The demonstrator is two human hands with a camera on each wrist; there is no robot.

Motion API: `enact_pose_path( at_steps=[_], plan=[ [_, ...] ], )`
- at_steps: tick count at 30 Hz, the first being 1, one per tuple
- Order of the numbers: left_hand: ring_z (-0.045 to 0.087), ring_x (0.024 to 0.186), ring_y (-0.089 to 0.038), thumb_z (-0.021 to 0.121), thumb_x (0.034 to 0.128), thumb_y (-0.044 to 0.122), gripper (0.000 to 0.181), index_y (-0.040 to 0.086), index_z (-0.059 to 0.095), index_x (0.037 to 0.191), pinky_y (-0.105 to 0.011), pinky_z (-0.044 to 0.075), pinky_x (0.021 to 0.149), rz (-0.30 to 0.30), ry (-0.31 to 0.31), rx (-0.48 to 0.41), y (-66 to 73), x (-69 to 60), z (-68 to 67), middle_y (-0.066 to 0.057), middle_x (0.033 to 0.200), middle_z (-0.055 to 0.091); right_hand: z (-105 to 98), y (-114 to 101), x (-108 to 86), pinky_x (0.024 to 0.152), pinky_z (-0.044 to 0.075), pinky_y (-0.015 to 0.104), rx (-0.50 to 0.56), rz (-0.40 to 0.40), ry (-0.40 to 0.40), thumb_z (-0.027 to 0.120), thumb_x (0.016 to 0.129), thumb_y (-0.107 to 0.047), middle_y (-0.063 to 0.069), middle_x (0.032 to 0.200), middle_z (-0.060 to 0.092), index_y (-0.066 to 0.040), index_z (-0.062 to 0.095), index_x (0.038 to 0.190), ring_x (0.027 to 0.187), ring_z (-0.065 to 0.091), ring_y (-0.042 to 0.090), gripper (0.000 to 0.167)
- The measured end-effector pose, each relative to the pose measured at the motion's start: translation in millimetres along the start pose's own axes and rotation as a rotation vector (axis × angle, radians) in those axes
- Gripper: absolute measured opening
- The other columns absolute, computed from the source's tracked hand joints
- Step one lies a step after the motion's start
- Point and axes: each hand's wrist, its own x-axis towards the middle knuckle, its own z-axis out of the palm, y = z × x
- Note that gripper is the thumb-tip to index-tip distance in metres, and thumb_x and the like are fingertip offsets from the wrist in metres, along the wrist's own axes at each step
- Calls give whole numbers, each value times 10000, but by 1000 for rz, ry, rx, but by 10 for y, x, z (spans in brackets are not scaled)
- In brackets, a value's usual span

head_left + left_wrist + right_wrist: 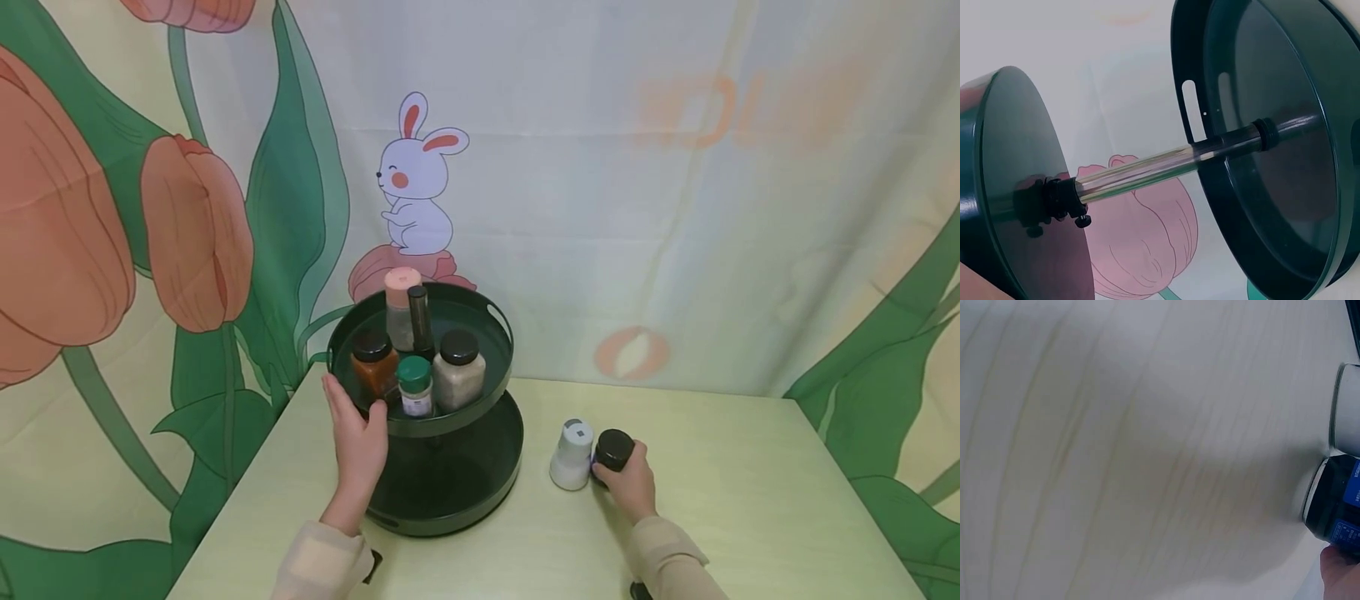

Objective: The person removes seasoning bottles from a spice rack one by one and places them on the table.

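Left hand [358, 442], fingers straight, rests against upper tray [442, 427], apparently steadying it; right hand [633, 483] grips black-lidded jar [614, 450] round its side, for security presumably, just beside white bottle [572, 458] at the surface [750, 483].

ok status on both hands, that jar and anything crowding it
Left hand touching upper tray. Right hand gripping blue-labelled, black-lidded jar. White bottle close on jar's left.

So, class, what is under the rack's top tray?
Under the top tray, a shiny post with a black collar runs down to the lower tray. From the head camera, the top tray covers the lower one's back part.
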Motion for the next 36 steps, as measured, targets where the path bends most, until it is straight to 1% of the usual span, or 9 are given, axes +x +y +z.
enact_pose_path(
  at_steps=[5,9,12,15,19,22,27,36],
  plan=[
    [-67,1370,-185,436,883,205,759,119,-94,1419,-433,49,1103,10,12,-5,12,-42,31,-29,1491,-115,-20,10,10,961,318,537,1,4,-6,674,732,-195,319,1254,411,35,237,1250,1149,408,458,715],
    [-69,1370,-181,435,884,212,759,117,-97,1417,-431,52,1103,8,18,0,12,-56,50,-25,1490,-123,-50,-3,1,970,308,536,4,3,-27,674,733,-190,313,1261,399,44,242,1248,1164,391,453,712],
    [-73,1370,-182,432,885,219,761,125,-104,1417,-439,53,1101,3,18,6,6,-59,56,-17,1489,-130,-83,-40,-2,974,306,530,8,-23,-42,677,730,-176,299,1254,389,64,250,1251,1167,383,441,715],
    [-75,1370,-182,429,887,221,760,126,-107,1417,-443,52,1101,8,20,4,0,-62,58,-12,1489,-134,-131,-100,12,962,317,525,-13,-62,-47,679,730,-187,294,1245,369,83,243,1270,1155,382,432,744],
    [-75,1370,-184,427,887,218,759,121,-108,1416,-451,53,1098,18,22,-3,-7,-64,59,-12,1488,-135,-211,-217,46,962,315,523,-67,-97,-49,675,737,-239,305,1282,332,76,225,1305,1170,356,432,789],
    [-74,1371,-185,427,886,218,760,125,-110,1416,-460,53,1096,20,23,-9,-12,-61,61,-9,1488,-137,-265,-325,65,995,282,518,-77,-112,-52,668,744,-268,292,1326,305,57,223,1322,1217,311,421,799],
    [-73,1371,-188,425,888,221,758,125,-109,1417,-462,52,1095,24,26,-10,-26,-60,61,-11,1489,-136,-321,-519,55,1025,248,501,-33,-134,-66,650,760,-293,245,1374,275,26,217,1342,1271,257,384,793],
    [-80,1369,-188,424,889,231,759,124,-112,1416,-465,49,1094,29,23,-13,-42,-60,62,-12,1487,-142,-355,-905,-30,1037,240,487,57,-206,-62,634,780,-294,170,1394,296,-20,251,1344,1291,262,331,735]
  ],
)
